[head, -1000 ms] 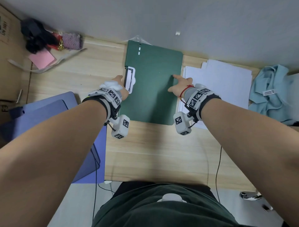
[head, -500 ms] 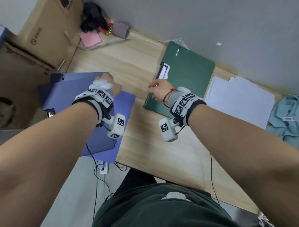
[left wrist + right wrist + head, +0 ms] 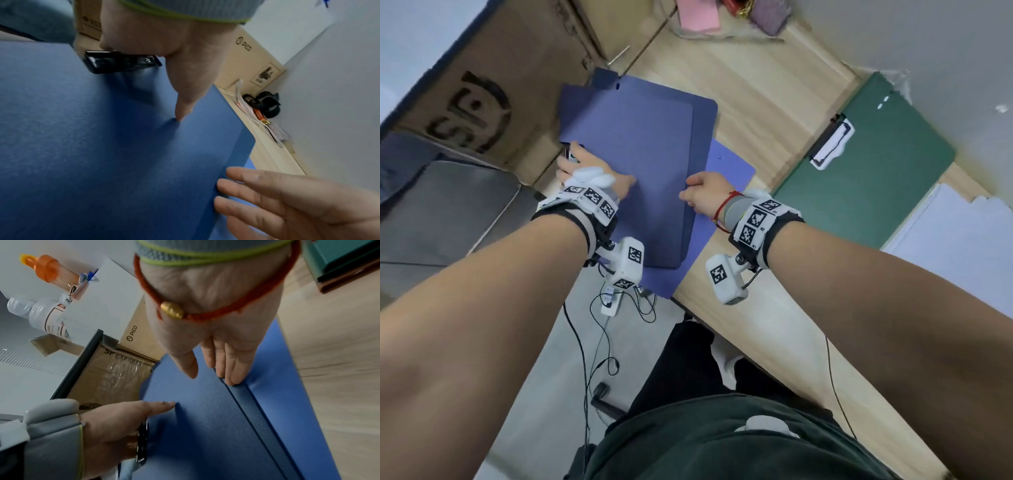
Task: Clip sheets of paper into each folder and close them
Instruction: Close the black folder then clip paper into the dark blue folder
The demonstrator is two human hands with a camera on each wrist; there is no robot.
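A dark blue folder (image 3: 633,164) lies shut on top of a lighter blue one (image 3: 726,168) at the table's left end, partly overhanging the edge. My left hand (image 3: 589,171) grips its left edge at the black clip (image 3: 121,62), thumb (image 3: 182,110) pressed on the cover and fingers hidden below. My right hand (image 3: 705,192) rests at the folder's right edge with straight fingers (image 3: 232,369) on the ribbed spine and its thumb on the cover. A green folder (image 3: 866,164) lies shut to the right, white paper (image 3: 832,147) showing at its clip.
A stack of white sheets (image 3: 955,233) sits right of the green folder. A cardboard box (image 3: 482,85) stands against the table's left end, with a grey bag (image 3: 448,212) below it. Cables (image 3: 613,308) trail on the floor. Small clutter (image 3: 722,13) sits by the wall.
Both hands left the green folder and moved left to the blue stack. The left hand took the top folder's clip edge; the right hand came to its spine. The head view swung left.
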